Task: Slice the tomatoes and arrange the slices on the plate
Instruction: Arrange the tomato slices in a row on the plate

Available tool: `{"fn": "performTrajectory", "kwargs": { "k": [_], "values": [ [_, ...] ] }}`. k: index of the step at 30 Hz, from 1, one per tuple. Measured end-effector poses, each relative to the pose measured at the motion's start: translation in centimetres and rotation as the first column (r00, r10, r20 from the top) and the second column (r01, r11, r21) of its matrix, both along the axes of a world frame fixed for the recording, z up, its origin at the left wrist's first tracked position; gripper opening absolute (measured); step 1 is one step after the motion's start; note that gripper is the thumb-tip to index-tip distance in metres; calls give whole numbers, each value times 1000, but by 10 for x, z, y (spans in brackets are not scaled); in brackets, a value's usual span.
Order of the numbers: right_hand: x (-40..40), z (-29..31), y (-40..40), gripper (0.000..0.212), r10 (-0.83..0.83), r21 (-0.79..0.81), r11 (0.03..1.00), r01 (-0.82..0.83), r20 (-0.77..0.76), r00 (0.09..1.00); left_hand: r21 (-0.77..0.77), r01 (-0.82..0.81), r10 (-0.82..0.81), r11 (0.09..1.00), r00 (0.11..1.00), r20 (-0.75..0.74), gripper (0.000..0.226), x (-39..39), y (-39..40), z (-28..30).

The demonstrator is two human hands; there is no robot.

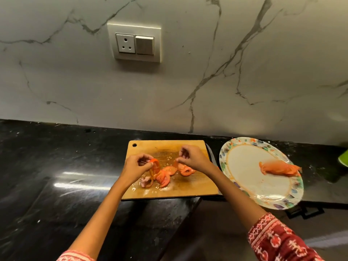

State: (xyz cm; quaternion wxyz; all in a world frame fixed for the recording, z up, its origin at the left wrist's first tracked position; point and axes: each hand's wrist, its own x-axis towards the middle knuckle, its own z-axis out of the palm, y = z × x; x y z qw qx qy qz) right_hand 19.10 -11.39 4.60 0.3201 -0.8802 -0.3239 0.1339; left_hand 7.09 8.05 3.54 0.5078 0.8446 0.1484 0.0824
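Observation:
A wooden cutting board (188,187) lies on the black counter. Several red tomato slices (166,173) are scattered on its middle. My left hand (136,167) pinches a tomato slice (155,166) and holds it upright just above the board. My right hand (192,159) pinches the edge of another tomato slice (185,170) that still touches the board. To the right sits a round plate (244,178) with a coloured patterned rim. A row of overlapping tomato slices (278,167) lies on the plate's right side.
A knife (211,154) lies between the board and the plate, mostly hidden by my right forearm. The marble wall with a socket and switch (134,43) rises behind the counter. A green object (343,157) shows at the right edge. The counter front edge runs below the board.

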Motion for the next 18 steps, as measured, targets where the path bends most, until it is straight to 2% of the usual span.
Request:
{"fn": "performTrajectory", "kwargs": {
  "k": [3, 5, 12, 18],
  "values": [
    [4, 8, -31, 18, -90, 136, 984, 114, -171, 981, 18, 76, -76, 997, 997, 25, 16, 15, -17, 8],
    [8, 12, -52, 21, -137, 155, 972, 177, -236, 962, 32, 121, -122, 992, 992, 31, 14, 27, -32, 10],
    [24, 17, -154, 18, -374, 138, 900, 414, -245, 894, 67, 310, -312, 948, 950, 26, 16, 79, -117, 12],
    [46, 18, -260, 7, -537, 46, 824, 564, -252, 805, 51, 366, -367, 929, 930, -5, 15, 116, -189, 9]
  ]
}}
